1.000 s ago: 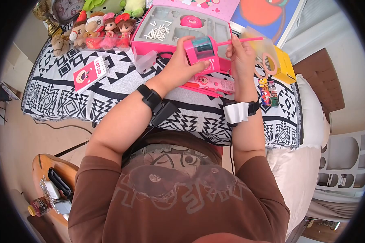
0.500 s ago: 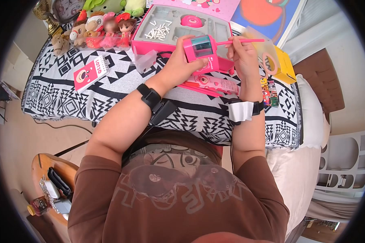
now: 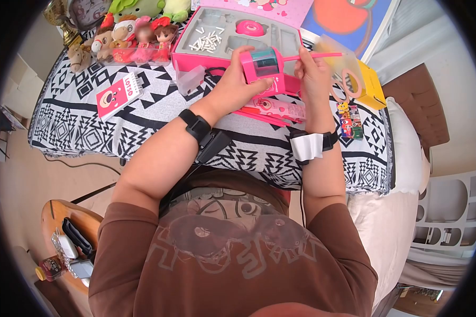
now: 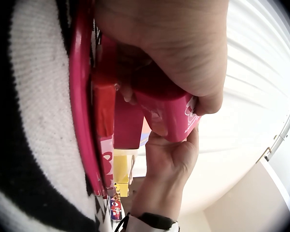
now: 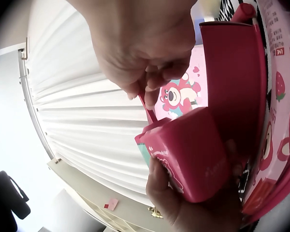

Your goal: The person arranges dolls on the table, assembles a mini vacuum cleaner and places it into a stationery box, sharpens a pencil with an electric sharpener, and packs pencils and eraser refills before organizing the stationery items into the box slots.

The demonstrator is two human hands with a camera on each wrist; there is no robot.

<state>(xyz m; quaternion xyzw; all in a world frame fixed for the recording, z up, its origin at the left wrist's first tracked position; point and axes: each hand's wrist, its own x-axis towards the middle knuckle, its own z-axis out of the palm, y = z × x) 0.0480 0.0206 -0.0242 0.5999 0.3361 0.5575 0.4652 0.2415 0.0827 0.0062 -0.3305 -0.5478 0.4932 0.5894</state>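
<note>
The left hand [image 3: 232,87] grips a pink sharpener [image 3: 269,83] with a teal see-through window, thumb across its front. Fingers of the right hand [image 3: 316,76] pinch a pink pencil [image 3: 328,54], whose one end meets the sharpener's right side. In the right wrist view the pencil [image 5: 150,112] slants down from the right hand [image 5: 145,48] to the sharpener [image 5: 188,154], which the left hand [image 5: 183,203] holds from below. The left wrist view shows the left hand [image 4: 179,43] around the sharpener [image 4: 166,111], with the right hand [image 4: 166,159] beyond; the pencil is hidden there.
Behind the hands lies an open pink box [image 3: 182,62] holding white pieces and a pink tape dispenser [image 3: 249,28]. Around are a clear container [image 3: 190,80], a notepad [image 3: 116,98], dolls [image 3: 164,39], a pink pouch with pencils [image 3: 277,108], a yellow box [image 3: 373,87] and small figures [image 3: 350,121].
The right hand and wrist shifted right, then back left, and the pencil's tilt changed slightly. The left hand keeps its grip on the sharpener, which moved only a little.
</note>
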